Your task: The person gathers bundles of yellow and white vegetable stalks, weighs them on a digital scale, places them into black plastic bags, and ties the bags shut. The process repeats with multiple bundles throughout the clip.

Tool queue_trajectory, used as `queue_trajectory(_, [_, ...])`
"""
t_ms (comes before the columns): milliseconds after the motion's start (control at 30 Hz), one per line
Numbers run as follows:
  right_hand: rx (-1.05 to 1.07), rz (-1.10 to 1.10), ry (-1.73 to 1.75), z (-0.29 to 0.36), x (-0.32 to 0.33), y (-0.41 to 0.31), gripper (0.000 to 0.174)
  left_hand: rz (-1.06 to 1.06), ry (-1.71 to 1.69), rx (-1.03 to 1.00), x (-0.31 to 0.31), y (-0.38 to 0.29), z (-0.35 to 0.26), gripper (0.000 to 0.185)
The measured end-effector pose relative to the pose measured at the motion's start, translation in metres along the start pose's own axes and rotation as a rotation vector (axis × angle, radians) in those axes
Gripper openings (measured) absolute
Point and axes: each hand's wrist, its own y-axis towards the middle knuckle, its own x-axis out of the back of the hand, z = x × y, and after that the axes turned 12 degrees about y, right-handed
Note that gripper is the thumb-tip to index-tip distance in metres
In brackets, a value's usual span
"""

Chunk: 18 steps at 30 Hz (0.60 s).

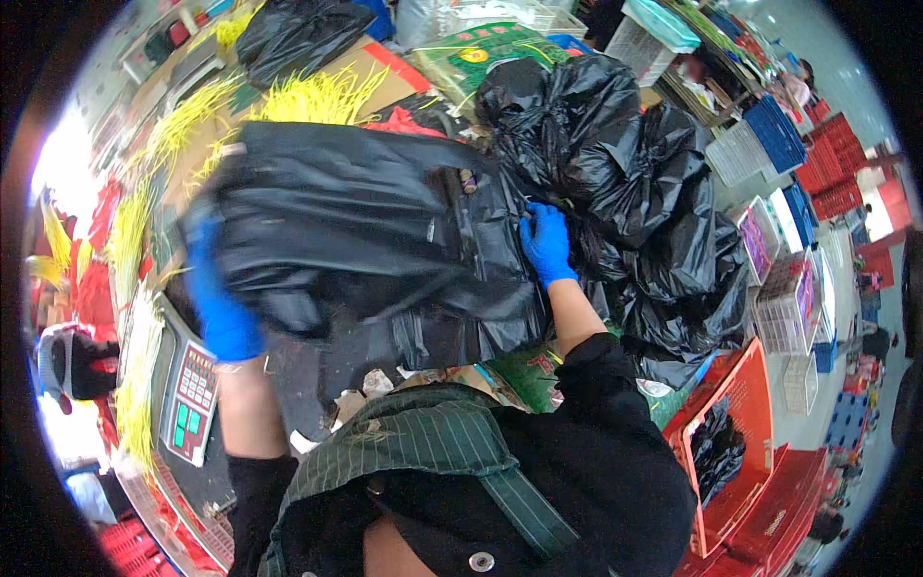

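A wide black plastic bag [339, 209] spreads in front of me, its left part blurred by motion and raised off the dark surface. My left hand [220, 296], in a blue glove, is at the bag's left edge and grips the plastic; its fingertips are blurred. My right hand [546, 241], also gloved in blue, rests on the bag's right side with bent fingers. Whether plastic is pinched under those fingers is hidden. Just right of it, knotted full black bags [634, 166] are heaped. A small spool-like item [468, 181] shows near the bag's upper right.
Left of me is a digital scale [189, 404] with a keypad and lit displays. Yellow strands [317, 97] lie beyond the bag. An orange crate [757, 404] with black plastic inside stands at lower right. Further right are stacked crates [786, 296] and people at a distance.
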Motion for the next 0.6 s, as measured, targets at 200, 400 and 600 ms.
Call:
queue_trajectory(200, [-0.334, 0.077, 0.617, 0.068, 0.011, 0.029, 0.028, -0.071, -0.028, -0.241, 0.090, -0.018, -0.039, 0.042])
queue_trajectory(400, [-0.948, 0.785, 1.508, 0.208, -0.058, 0.053, 0.057, -0.258, -0.216, -0.085, 0.132, -0.051, -0.012, 0.040])
queue_trajectory(600, [-0.396, 1.137, 1.572, 0.283, -0.102, 0.045, 0.045, -0.416, -0.225, 0.190, 0.172, -0.077, -0.032, 0.037])
